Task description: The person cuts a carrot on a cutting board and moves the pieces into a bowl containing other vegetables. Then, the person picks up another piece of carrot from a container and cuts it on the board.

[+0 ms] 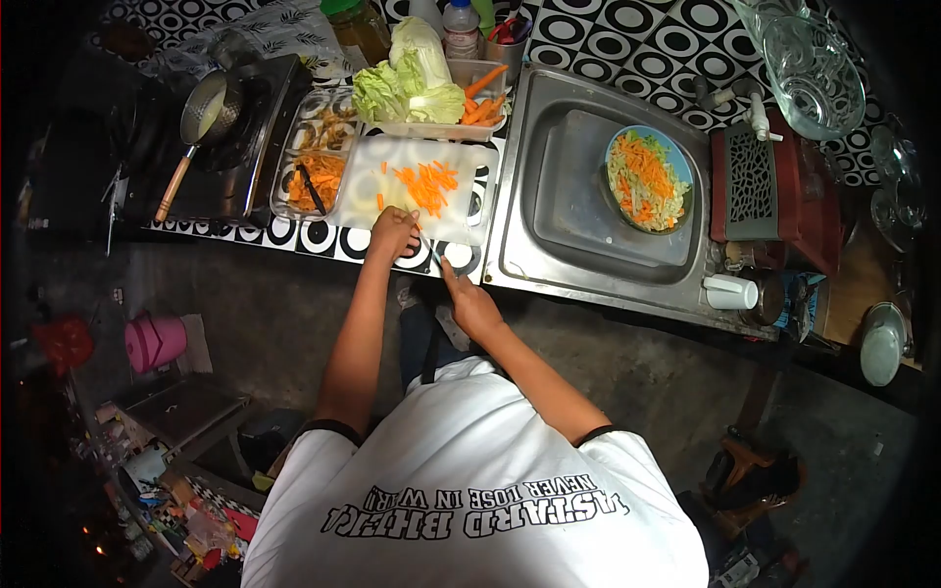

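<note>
In the head view, my left hand [395,233] is at the front edge of a whitish cutting board [368,162], its fingers closed on a piece of carrot [419,227] that shows only as a sliver of orange. My right hand [472,304] grips a small knife [434,255], its blade pointing up and left toward the left hand's fingers. Beyond them on the board lies a heap of carrot sticks [427,186], with a few loose pieces to its left. A divided tray [277,201] left of the board holds orange shreds, with a dark-handled tool across them.
Leafy cabbage [412,78] and whole carrots [482,106] sit in a container behind the board. In the sink [524,196] at right is a bowl of cut vegetables [647,181]. A saucepan [209,108] stands on the stove [257,147]; a white mug [730,292] is far right.
</note>
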Demonstrator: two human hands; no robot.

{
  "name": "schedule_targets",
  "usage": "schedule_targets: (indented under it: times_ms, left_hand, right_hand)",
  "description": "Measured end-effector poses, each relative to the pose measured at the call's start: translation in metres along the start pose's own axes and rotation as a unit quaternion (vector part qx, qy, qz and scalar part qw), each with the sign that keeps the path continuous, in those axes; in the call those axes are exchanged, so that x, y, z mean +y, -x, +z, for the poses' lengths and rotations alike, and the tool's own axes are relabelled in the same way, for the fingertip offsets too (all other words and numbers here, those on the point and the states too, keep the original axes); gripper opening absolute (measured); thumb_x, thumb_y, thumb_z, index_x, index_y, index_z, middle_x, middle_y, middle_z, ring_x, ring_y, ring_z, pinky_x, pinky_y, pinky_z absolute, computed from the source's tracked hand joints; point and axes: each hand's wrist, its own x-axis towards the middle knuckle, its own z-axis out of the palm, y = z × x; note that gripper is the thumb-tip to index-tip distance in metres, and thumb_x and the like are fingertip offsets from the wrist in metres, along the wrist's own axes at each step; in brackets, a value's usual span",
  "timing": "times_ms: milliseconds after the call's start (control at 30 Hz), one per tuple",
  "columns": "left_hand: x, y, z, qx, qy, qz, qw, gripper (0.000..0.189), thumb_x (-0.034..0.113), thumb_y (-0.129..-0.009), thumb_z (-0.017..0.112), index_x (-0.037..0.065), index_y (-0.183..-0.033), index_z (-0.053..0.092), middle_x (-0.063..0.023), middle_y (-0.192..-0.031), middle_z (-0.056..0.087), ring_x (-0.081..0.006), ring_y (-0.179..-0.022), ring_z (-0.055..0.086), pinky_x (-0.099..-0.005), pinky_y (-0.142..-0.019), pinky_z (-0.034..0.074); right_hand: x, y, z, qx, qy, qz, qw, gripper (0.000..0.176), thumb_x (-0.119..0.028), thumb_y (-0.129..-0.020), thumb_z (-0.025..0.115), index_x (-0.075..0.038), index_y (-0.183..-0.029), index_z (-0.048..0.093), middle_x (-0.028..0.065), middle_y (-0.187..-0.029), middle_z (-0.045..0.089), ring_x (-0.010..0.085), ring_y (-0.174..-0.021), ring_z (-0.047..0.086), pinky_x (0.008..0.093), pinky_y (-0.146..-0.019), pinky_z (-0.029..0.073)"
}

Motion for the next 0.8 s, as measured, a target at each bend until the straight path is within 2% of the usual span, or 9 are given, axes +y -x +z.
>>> schedule_targets:
  times_ms: [133, 233, 400, 500, 567, 633, 667, 700, 800]
  left_hand:
    - [-0.001, 0.01, 0.002, 0.02, 0.009, 0.055, 0.998, 0.028, 0.032, -0.096, 0.056, 0.005, -0.104, 0.053, -0.0049, -0.077, 0.062, -0.0138, -0.06, 0.062, -0.0268, -0.047, 0.05]
    - [-0.009, 0.002, -0.003, 0.002, 0.068, 0.042, 0.997, 0.03, 0.03, -0.095, 0.057, 0.003, -0.106, 0.051, -0.0073, -0.076, 0.063, -0.0151, -0.059, 0.064, -0.0276, -0.043, 0.05]
    - [-0.01, -0.009, -0.012, -0.011, 0.051, 0.036, 0.998, 0.03, 0.031, -0.098, 0.051, 0.002, -0.102, 0.056, -0.0083, -0.077, 0.064, -0.0159, -0.058, 0.064, -0.027, -0.041, 0.049]
    - [-0.009, -0.008, -0.017, -0.022, 0.053, 0.053, 0.997, 0.029, 0.029, -0.099, 0.048, 0.002, -0.102, 0.056, -0.0085, -0.078, 0.064, -0.0157, -0.057, 0.063, -0.0277, -0.041, 0.049]
    - [-0.013, -0.007, -0.022, -0.028, 0.049, 0.066, 0.996, 0.021, 0.02, -0.096, 0.051, 0.002, -0.103, 0.056, -0.0093, -0.08, 0.065, -0.0161, -0.058, 0.063, -0.0279, -0.042, 0.048]
    - [-0.019, -0.007, -0.024, -0.007, -0.005, 0.158, 0.987, 0.017, 0.01, -0.09, 0.056, 0.001, -0.105, 0.056, -0.011, -0.081, 0.066, -0.0172, -0.058, 0.063, -0.0286, -0.042, 0.048]
    - [-0.021, -0.008, -0.024, -0.001, -0.017, 0.147, 0.989, 0.018, 0.001, -0.084, 0.06, 0.001, -0.102, 0.058, -0.0135, -0.082, 0.067, -0.0215, -0.062, 0.065, -0.0329, -0.049, 0.049]
    - [-0.025, -0.011, -0.023, -0.007, -0.018, 0.146, 0.989, 0.018, 0.001, -0.084, 0.06, 0.001, -0.102, 0.058, -0.0135, -0.082, 0.067, -0.0215, -0.062, 0.065, -0.0329, -0.049, 0.049]
    - [-0.029, -0.017, -0.021, 0.023, -0.063, 0.203, 0.977, 0.014, 0.0, -0.081, 0.064, 0.001, -0.094, 0.061, -0.0148, -0.081, 0.066, -0.0291, -0.072, 0.065, -0.0387, -0.067, 0.05]
  right_hand:
    - [-0.001, -0.002, -0.002, -0.002, 0.001, 0.003, 1.0, 0.079, 0.005, -0.078, 0.053, -0.006, -0.149, 0.021, 0.0225, -0.087, 0.056, 0.0388, -0.071, 0.062, 0.0451, -0.064, 0.052]
    - [-0.006, -0.007, 0.002, -0.005, -0.018, 0.021, 1.0, 0.076, 0.003, -0.081, 0.051, -0.011, -0.15, 0.022, 0.0222, -0.088, 0.056, 0.0393, -0.072, 0.062, 0.0457, -0.066, 0.052]
    - [-0.021, -0.026, -0.004, -0.018, -0.038, 0.077, 0.996, 0.067, 0.0, -0.086, 0.049, -0.017, -0.148, 0.028, 0.0205, -0.094, 0.057, 0.0392, -0.08, 0.061, 0.0468, -0.072, 0.05]
    - [-0.027, -0.036, -0.008, 0.005, -0.066, 0.109, 0.992, 0.063, 0.0, -0.088, 0.048, -0.016, -0.146, 0.033, 0.02, -0.093, 0.057, 0.0379, -0.082, 0.06, 0.0452, -0.075, 0.049]
    - [-0.026, -0.038, -0.008, 0.04, -0.117, 0.122, 0.985, 0.057, 0.0, -0.088, 0.049, -0.014, -0.143, 0.039, 0.0195, -0.098, 0.061, 0.0347, -0.09, 0.06, 0.041, -0.082, 0.048]
    - [-0.024, -0.036, -0.008, 0.106, -0.141, 0.092, 0.98, 0.053, -0.005, -0.09, 0.049, -0.015, -0.141, 0.042, 0.02, -0.092, 0.06, 0.0369, -0.085, 0.06, 0.044, -0.078, 0.048]
    - [-0.022, -0.033, -0.008, 0.107, -0.139, 0.098, 0.98, 0.053, -0.005, -0.09, 0.049, -0.015, -0.141, 0.042, 0.02, -0.092, 0.06, 0.0369, -0.085, 0.06, 0.044, -0.078, 0.048]
    - [-0.03, -0.03, -0.017, 0.097, -0.142, 0.119, 0.978, 0.052, -0.004, -0.09, 0.049, -0.015, -0.14, 0.043, 0.0198, -0.093, 0.061, 0.0366, -0.086, 0.06, 0.0434, -0.079, 0.048]
    - [-0.035, -0.023, -0.018, 0.095, -0.145, 0.147, 0.974, 0.051, -0.004, -0.09, 0.049, -0.014, -0.14, 0.044, 0.0196, -0.094, 0.061, 0.0364, -0.088, 0.06, 0.0426, -0.081, 0.047]
